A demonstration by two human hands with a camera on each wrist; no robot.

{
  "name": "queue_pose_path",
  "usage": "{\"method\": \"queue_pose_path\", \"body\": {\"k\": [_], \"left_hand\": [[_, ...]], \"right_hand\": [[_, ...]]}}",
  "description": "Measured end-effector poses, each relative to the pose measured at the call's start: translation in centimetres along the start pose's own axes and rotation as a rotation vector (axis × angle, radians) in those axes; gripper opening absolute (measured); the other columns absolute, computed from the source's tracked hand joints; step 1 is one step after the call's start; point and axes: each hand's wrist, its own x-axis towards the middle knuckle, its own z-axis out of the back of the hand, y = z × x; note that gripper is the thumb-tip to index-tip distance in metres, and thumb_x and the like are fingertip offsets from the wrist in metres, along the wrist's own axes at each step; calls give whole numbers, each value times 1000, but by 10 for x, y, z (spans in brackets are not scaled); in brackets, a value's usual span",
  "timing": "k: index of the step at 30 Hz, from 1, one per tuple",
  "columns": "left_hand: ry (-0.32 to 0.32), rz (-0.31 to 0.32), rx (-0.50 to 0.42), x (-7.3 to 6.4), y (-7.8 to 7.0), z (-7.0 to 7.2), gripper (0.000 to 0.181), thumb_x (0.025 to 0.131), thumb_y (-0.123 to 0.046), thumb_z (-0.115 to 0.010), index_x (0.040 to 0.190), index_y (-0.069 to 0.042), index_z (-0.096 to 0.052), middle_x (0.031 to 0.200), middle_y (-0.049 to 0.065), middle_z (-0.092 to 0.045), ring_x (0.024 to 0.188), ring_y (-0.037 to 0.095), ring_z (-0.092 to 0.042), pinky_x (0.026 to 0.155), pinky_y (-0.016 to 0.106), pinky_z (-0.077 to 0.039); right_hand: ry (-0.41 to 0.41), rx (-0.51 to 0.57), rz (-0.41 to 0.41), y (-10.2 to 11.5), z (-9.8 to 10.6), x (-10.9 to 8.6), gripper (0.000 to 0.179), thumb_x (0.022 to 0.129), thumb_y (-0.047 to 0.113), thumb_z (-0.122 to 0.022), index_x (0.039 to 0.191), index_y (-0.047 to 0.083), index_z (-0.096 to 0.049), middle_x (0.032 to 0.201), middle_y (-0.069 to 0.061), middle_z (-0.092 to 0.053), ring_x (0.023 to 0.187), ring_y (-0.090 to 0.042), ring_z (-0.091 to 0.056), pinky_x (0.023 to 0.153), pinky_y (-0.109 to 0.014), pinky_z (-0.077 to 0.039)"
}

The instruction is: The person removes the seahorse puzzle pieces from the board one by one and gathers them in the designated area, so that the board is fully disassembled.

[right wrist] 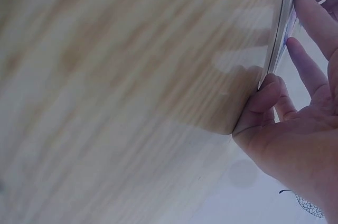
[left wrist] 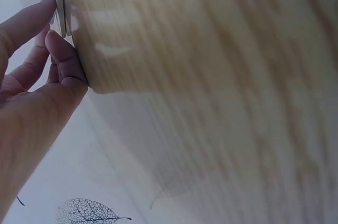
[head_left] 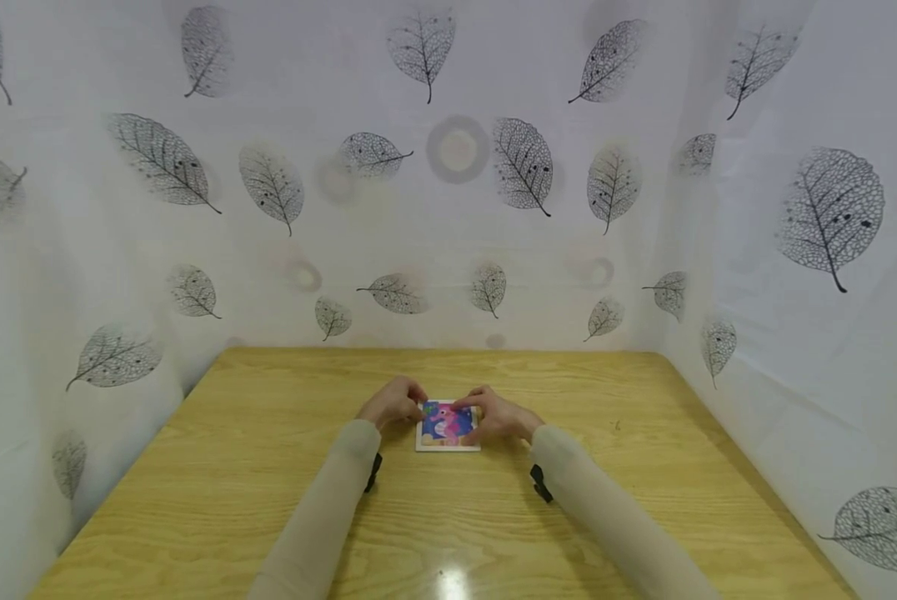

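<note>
One pale sleeve (head_left: 309, 517) slanting in from lower left, then left hand (head_left: 394, 402) turned inward, fingers bent beside a white frame (head_left: 448, 449), thumb touching the pink seahorse picture (head_left: 448, 425) inside; pinch or mere contact, impossible to tell. Between both hands, picture flat near the middle of the wooden surface (head_left: 253, 433). Next, right hand (head_left: 499, 415) arched, thumb and forefinger spread, nearly straight, touching rather than gripping the picture. Farthest right, second sleeve (head_left: 617, 508) angled inward, dark band (head_left: 542, 483) beneath.
</note>
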Motion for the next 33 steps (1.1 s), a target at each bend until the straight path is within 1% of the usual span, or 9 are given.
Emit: {"method": "queue_pose_path", "body": {"k": [4, 9, 14, 19, 21, 24, 26, 30, 33], "left_hand": [[5, -4, -7, 0, -2, -1, 25, 82, -1, -74, 106, -2, -65, 94, 8, -55, 83, 19, -50, 64, 25, -45], [0, -17, 4, 1, -1, -3, 25, 81, 1, -74, 104, -2, -66, 98, 9, -59, 85, 19, -53, 67, 25, -47], [7, -30, -27, 2, 0, -4, 28, 78, 6, -73, 104, -1, -66, 99, 11, -61, 85, 19, -54, 68, 26, -49], [11, -4, 13, 1, 2, -1, 30, 78, -9, -81, 104, -6, -67, 101, 8, -62, 92, 21, -55, 81, 34, -50], [14, 0, 23, 1, 2, -1, 31, 77, -14, -83, 104, -8, -67, 103, 6, -62, 94, 22, -56, 84, 37, -49], [19, -10, 23, 1, 2, 0, 30, 77, -15, -83, 102, -9, -67, 100, 6, -61, 92, 22, -55, 80, 35, -49], [21, -25, 21, 2, 1, -1, 27, 78, -14, -82, 100, -8, -66, 96, 6, -60, 87, 21, -54, 75, 32, -48], [16, -47, -28, 3, 1, -3, 22, 81, -10, -79, 97, -5, -65, 88, 6, -59, 77, 18, -54, 65, 27, -47], [15, -58, -79, 4, 0, -4, 18, 83, -6, -76, 97, -3, -65, 86, 6, -61, 72, 17, -54, 62, 26, -48]], "right_hand": [[-3, 5, 1, 1, 1, 0, 60, 77, 25, -84, 132, 27, -62, 141, -10, -36, 125, -32, -41, 108, -57, -33], [-1, 10, 2, 1, 0, -1, 61, 76, 24, -84, 133, 26, -61, 140, -12, -36, 125, -33, -41, 108, -58, -33], [-4, -7, 8, 2, 0, -1, 62, 77, 26, -84, 134, 26, -60, 140, -11, -36, 125, -32, -41, 108, -57, -34], [7, -13, 6, 2, 0, 0, 62, 78, 27, -83, 136, 26, -59, 143, -13, -34, 127, -33, -40, 108, -58, -33], [10, -17, 9, 2, 1, 0, 63, 78, 27, -82, 136, 26, -58, 144, -13, -33, 126, -33, -41, 108, -57, -33], [10, -14, 11, 2, 1, 0, 63, 78, 27, -82, 136, 26, -58, 144, -13, -33, 125, -33, -42, 108, -56, -35], [11, -14, 10, 2, 1, 0, 63, 78, 26, -83, 136, 25, -58, 144, -13, -33, 124, -33, -42, 108, -56, -35], [4, -10, 2, 3, 1, 0, 63, 77, 25, -83, 135, 25, -59, 144, -14, -34, 126, -33, -41, 108, -57, -33], [-1, -12, -1, 3, 1, -1, 63, 77, 25, -84, 135, 25, -59, 143, -14, -34, 126, -34, -41, 109, -57, -33]]}}
